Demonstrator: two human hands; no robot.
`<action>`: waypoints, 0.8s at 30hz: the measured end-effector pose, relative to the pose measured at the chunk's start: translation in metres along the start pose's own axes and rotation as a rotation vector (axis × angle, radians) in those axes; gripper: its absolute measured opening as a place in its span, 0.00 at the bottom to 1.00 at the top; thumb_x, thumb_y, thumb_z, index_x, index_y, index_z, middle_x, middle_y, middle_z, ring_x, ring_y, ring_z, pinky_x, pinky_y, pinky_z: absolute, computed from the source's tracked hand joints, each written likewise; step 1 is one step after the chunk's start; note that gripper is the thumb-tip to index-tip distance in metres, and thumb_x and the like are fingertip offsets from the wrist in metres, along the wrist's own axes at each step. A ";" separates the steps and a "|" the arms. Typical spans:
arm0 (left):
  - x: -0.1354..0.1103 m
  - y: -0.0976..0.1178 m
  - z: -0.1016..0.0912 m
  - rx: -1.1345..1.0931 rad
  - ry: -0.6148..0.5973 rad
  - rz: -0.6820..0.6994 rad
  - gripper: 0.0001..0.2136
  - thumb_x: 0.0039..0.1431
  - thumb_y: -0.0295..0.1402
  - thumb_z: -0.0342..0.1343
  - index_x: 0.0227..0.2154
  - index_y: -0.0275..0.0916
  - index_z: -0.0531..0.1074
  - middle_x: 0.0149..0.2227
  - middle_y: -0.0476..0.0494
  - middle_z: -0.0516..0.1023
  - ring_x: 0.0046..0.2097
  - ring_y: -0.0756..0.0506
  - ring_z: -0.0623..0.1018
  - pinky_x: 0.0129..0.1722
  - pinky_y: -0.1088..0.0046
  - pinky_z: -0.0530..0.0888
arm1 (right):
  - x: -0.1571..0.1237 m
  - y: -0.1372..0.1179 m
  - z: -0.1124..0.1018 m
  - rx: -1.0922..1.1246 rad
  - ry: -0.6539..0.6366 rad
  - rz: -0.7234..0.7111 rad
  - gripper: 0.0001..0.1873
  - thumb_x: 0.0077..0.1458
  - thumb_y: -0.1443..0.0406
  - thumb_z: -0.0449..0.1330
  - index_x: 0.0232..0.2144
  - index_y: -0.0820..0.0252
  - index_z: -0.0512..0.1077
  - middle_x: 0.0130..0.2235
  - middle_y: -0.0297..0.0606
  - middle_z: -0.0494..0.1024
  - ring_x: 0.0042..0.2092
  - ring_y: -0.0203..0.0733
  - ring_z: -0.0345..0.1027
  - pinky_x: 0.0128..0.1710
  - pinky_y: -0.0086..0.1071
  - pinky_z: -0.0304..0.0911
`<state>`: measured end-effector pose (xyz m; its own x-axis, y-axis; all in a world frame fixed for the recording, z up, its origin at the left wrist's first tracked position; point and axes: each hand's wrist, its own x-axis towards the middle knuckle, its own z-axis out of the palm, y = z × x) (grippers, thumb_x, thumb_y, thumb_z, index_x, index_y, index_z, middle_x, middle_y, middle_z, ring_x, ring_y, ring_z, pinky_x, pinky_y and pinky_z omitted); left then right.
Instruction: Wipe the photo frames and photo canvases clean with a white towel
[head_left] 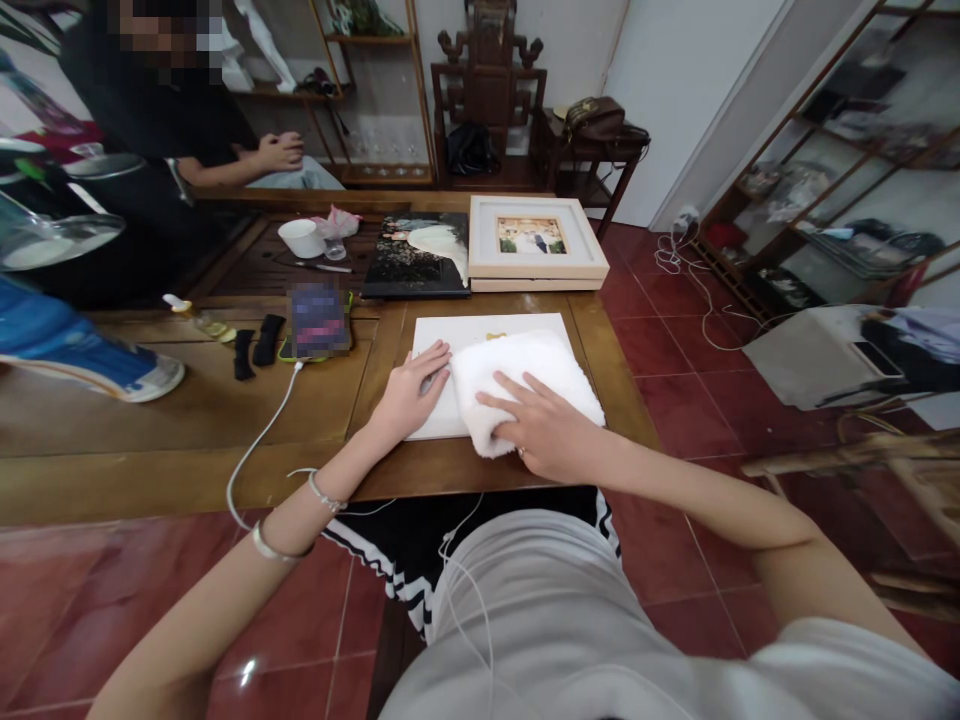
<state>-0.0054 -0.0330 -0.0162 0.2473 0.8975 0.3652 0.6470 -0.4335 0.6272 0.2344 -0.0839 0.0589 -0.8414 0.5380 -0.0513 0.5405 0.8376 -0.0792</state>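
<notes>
A folded white towel (540, 375) lies on a flat white board (442, 335) at the near edge of the wooden table (187, 410). My right hand (544, 430) rests flat on the towel's near corner, fingers spread. My left hand (409, 390) lies flat on the white board just left of the towel, fingers stretched out and touching its edge. Neither hand grips anything.
Behind the board stand a cream picture frame (536, 245) and a dark photo print (420, 258). A phone (319, 320) on a white cable, black items (255, 345), a small bottle (199, 318), and a white cup (301, 238) lie left. Another person (180, 130) sits across the table.
</notes>
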 end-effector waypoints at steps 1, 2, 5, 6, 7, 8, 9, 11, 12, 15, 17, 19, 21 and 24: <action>0.000 0.000 0.000 0.001 0.002 0.002 0.17 0.64 0.38 0.49 0.49 0.39 0.76 0.57 0.37 0.73 0.62 0.38 0.69 0.64 0.48 0.60 | 0.005 0.007 0.001 0.006 0.005 0.023 0.24 0.51 0.77 0.52 0.48 0.61 0.75 0.66 0.45 0.61 0.69 0.62 0.42 0.64 0.60 0.47; 0.000 -0.001 0.001 0.001 0.004 0.003 0.17 0.64 0.38 0.49 0.49 0.39 0.76 0.57 0.37 0.74 0.62 0.38 0.69 0.64 0.48 0.60 | 0.011 0.015 0.001 0.011 0.011 0.051 0.25 0.50 0.78 0.52 0.50 0.62 0.74 0.67 0.45 0.60 0.69 0.61 0.41 0.64 0.60 0.46; 0.000 -0.002 0.002 -0.002 0.007 0.003 0.17 0.64 0.38 0.49 0.49 0.39 0.76 0.57 0.36 0.73 0.61 0.38 0.70 0.64 0.48 0.59 | 0.035 0.043 0.003 0.018 0.048 0.139 0.27 0.49 0.78 0.51 0.52 0.64 0.72 0.67 0.46 0.58 0.70 0.60 0.41 0.64 0.60 0.46; 0.000 -0.002 0.002 -0.003 0.006 0.001 0.17 0.64 0.38 0.49 0.49 0.39 0.76 0.57 0.37 0.73 0.61 0.38 0.70 0.64 0.48 0.59 | 0.043 0.052 0.003 0.016 0.068 0.162 0.27 0.49 0.78 0.51 0.52 0.64 0.71 0.67 0.46 0.58 0.70 0.59 0.41 0.63 0.60 0.46; 0.000 -0.002 0.002 -0.003 0.003 -0.001 0.17 0.64 0.38 0.49 0.49 0.40 0.76 0.57 0.37 0.73 0.62 0.38 0.70 0.64 0.48 0.59 | 0.051 0.060 0.003 0.012 0.089 0.184 0.27 0.50 0.77 0.51 0.53 0.64 0.70 0.68 0.46 0.58 0.69 0.59 0.42 0.63 0.60 0.47; 0.000 -0.002 0.002 -0.001 -0.001 -0.004 0.17 0.64 0.39 0.49 0.49 0.40 0.76 0.57 0.37 0.73 0.62 0.38 0.69 0.64 0.48 0.59 | 0.058 0.066 0.002 0.008 0.104 0.206 0.27 0.51 0.77 0.50 0.53 0.64 0.69 0.68 0.47 0.57 0.69 0.59 0.42 0.63 0.60 0.47; 0.000 -0.002 0.001 0.002 -0.006 -0.009 0.17 0.64 0.39 0.49 0.49 0.40 0.76 0.57 0.37 0.73 0.62 0.38 0.69 0.64 0.48 0.59 | 0.065 0.071 0.001 0.004 0.108 0.232 0.28 0.51 0.77 0.50 0.54 0.65 0.69 0.68 0.47 0.57 0.69 0.60 0.43 0.63 0.61 0.47; 0.000 0.000 0.000 0.006 -0.017 -0.018 0.17 0.65 0.39 0.48 0.49 0.40 0.76 0.57 0.38 0.73 0.62 0.38 0.69 0.64 0.49 0.59 | 0.075 0.074 0.001 -0.008 0.091 0.285 0.28 0.53 0.77 0.49 0.56 0.65 0.67 0.68 0.49 0.56 0.69 0.62 0.42 0.63 0.63 0.45; 0.000 0.001 -0.001 0.005 -0.015 -0.022 0.18 0.66 0.40 0.46 0.50 0.39 0.75 0.57 0.38 0.73 0.62 0.38 0.69 0.64 0.50 0.60 | 0.079 0.072 0.001 -0.017 0.075 0.309 0.29 0.53 0.77 0.48 0.57 0.65 0.66 0.68 0.49 0.55 0.69 0.63 0.41 0.63 0.64 0.44; -0.002 0.005 -0.004 0.001 0.031 -0.015 0.22 0.69 0.41 0.42 0.57 0.36 0.70 0.59 0.37 0.72 0.62 0.39 0.70 0.64 0.54 0.62 | 0.084 0.056 0.007 -0.058 0.056 0.333 0.28 0.55 0.76 0.48 0.58 0.65 0.67 0.69 0.50 0.52 0.70 0.66 0.36 0.63 0.66 0.40; -0.003 0.008 -0.007 -0.014 0.093 0.018 0.25 0.70 0.43 0.39 0.61 0.34 0.65 0.62 0.35 0.68 0.63 0.41 0.68 0.64 0.59 0.62 | 0.082 0.040 0.013 -0.077 0.049 0.291 0.27 0.56 0.75 0.50 0.57 0.64 0.68 0.69 0.50 0.51 0.70 0.67 0.35 0.64 0.66 0.37; -0.004 0.010 -0.009 -0.046 0.147 0.063 0.26 0.70 0.44 0.38 0.63 0.33 0.61 0.64 0.35 0.63 0.65 0.42 0.64 0.65 0.61 0.61 | 0.077 0.022 0.018 -0.081 0.040 0.181 0.24 0.56 0.73 0.51 0.55 0.63 0.71 0.69 0.50 0.51 0.70 0.68 0.35 0.64 0.66 0.36; -0.005 0.010 -0.010 -0.079 0.182 0.096 0.27 0.71 0.45 0.36 0.64 0.33 0.59 0.66 0.35 0.61 0.67 0.42 0.61 0.66 0.61 0.58 | 0.067 0.005 0.019 -0.080 0.057 0.027 0.21 0.58 0.72 0.51 0.52 0.62 0.74 0.69 0.49 0.54 0.69 0.67 0.38 0.64 0.65 0.37; -0.006 0.010 -0.011 -0.082 0.188 0.096 0.27 0.71 0.45 0.36 0.64 0.35 0.60 0.65 0.36 0.63 0.66 0.41 0.62 0.66 0.60 0.59 | 0.044 -0.017 0.014 -0.082 0.096 -0.167 0.17 0.59 0.70 0.51 0.45 0.62 0.77 0.66 0.48 0.61 0.68 0.64 0.46 0.64 0.61 0.44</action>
<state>-0.0080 -0.0436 -0.0046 0.1613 0.8243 0.5427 0.5639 -0.5283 0.6348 0.1883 -0.0759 0.0443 -0.9174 0.3947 0.0512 0.3953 0.9185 0.0033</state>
